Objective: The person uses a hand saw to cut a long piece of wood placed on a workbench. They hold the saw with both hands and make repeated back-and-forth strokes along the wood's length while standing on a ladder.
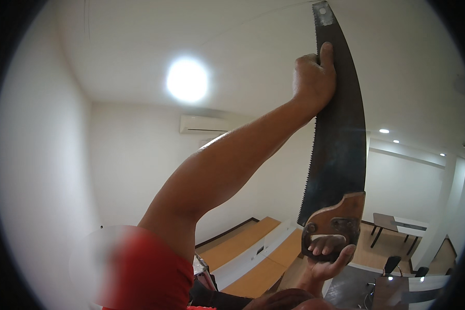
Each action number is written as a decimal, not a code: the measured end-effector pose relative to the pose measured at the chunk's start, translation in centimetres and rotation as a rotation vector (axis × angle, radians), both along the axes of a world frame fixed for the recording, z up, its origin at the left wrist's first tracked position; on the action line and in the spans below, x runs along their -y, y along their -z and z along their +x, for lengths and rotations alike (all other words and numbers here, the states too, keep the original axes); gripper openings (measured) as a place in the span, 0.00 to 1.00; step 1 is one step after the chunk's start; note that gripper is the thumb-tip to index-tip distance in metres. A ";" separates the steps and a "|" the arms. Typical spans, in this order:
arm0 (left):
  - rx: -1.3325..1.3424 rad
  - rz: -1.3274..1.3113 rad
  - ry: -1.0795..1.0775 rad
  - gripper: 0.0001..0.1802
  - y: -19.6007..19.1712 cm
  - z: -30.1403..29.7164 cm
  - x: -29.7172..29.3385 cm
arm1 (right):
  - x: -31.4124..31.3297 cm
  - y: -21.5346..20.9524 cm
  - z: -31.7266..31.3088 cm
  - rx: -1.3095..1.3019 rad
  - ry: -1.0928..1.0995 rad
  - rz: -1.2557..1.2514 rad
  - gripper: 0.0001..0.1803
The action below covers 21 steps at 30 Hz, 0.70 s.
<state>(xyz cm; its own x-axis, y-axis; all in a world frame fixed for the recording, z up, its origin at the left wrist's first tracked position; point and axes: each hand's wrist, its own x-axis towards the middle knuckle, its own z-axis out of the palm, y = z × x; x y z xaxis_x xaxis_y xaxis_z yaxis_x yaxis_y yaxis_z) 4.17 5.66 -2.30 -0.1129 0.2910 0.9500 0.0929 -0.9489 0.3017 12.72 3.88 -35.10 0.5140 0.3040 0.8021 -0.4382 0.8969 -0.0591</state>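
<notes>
One handsaw (337, 139) between two hands

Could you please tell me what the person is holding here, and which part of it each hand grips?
A hand saw. The left hand presses the blade near its tip; the right hand has its grip through the wooden handle.

A ceiling light (187, 80) glows above a wall air conditioner (204, 124).

packages: none | labels: none | signs: none | screens: none in view
</notes>
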 end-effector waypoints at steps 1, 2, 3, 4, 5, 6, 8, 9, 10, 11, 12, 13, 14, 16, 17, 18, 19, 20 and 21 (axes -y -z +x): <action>-0.003 -0.004 0.003 0.35 0.0 0.0 0.0 | 0.0 0.0 0.1 -0.022 0.013 -0.021 0.32; -0.006 -0.002 0.002 0.35 0.1 -0.1 0.0 | -0.1 0.0 0.2 -0.045 0.028 -0.041 0.32; -0.009 -0.001 0.001 0.35 0.2 -0.1 0.1 | -0.1 0.1 0.3 -0.067 0.043 -0.062 0.32; -0.013 0.000 0.001 0.35 0.2 -0.2 0.1 | 0.0 0.2 0.3 -0.052 0.019 -0.053 0.32; -0.009 -0.004 0.009 0.35 0.2 -0.1 0.1 | 0.2 0.3 0.3 -0.039 -0.005 -0.043 0.32; -0.006 -0.009 0.017 0.35 0.2 -0.2 0.2 | 0.4 0.4 0.3 -0.025 -0.029 -0.032 0.32; 0.008 -0.001 0.013 0.35 -0.2 -0.1 0.2 | 0.4 -0.1 0.5 -0.089 -0.082 -0.062 0.32; 0.017 0.011 -0.001 0.34 -0.4 -0.1 0.2 | 0.4 -0.4 0.6 -0.122 -0.108 -0.073 0.32; 0.026 0.023 -0.016 0.34 -0.6 0.0 0.2 | 0.4 -0.5 0.7 -0.094 -0.111 -0.053 0.32; 0.021 0.010 -0.026 0.34 -0.8 0.0 0.4 | 0.3 -0.6 0.9 -0.067 -0.117 -0.036 0.32; 0.016 -0.003 -0.037 0.34 -1.0 -0.1 0.5 | 0.3 -0.8 1.0 -0.039 -0.123 -0.018 0.31; 0.011 -0.016 -0.049 0.33 -1.2 -0.1 0.7 | 0.9 -1.1 1.0 -0.078 -0.105 -0.057 0.31; 0.032 -0.025 -0.024 0.33 -1.0 -0.1 0.7 | 2.0 -1.5 0.6 -0.113 -0.081 -0.098 0.31; 0.073 -0.044 0.023 0.33 -0.6 -0.2 0.8 | 2.4 -2.0 0.4 -0.092 -0.056 -0.092 0.30; 0.083 -0.054 0.063 0.33 -0.8 -0.2 0.8 | 2.1 -2.0 0.9 -0.035 -0.054 -0.046 0.30; 0.093 -0.064 0.103 0.33 -1.3 -0.3 0.9 | 1.9 -1.9 1.3 0.023 -0.053 -0.002 0.30; 0.103 -0.075 0.143 0.32 -1.6 -0.4 0.9 | 2.0 -1.6 1.3 -0.004 -0.088 -0.027 0.30; 0.076 -0.107 0.177 0.31 -1.5 -0.4 1.0 | 2.0 -1.4 1.2 -0.038 -0.093 -0.051 0.31; 0.049 -0.139 0.211 0.32 -1.4 -0.5 1.0 | 2.0 -1.1 1.2 -0.071 -0.099 -0.075 0.31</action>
<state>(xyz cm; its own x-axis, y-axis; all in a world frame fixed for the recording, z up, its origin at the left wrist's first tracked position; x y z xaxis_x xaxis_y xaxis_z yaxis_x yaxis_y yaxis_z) 3.70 4.67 -0.91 -0.0809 0.4408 0.8940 -0.1209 -0.8946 0.4302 13.90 1.88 -33.98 0.5335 0.4135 0.7378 -0.5296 0.8435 -0.0897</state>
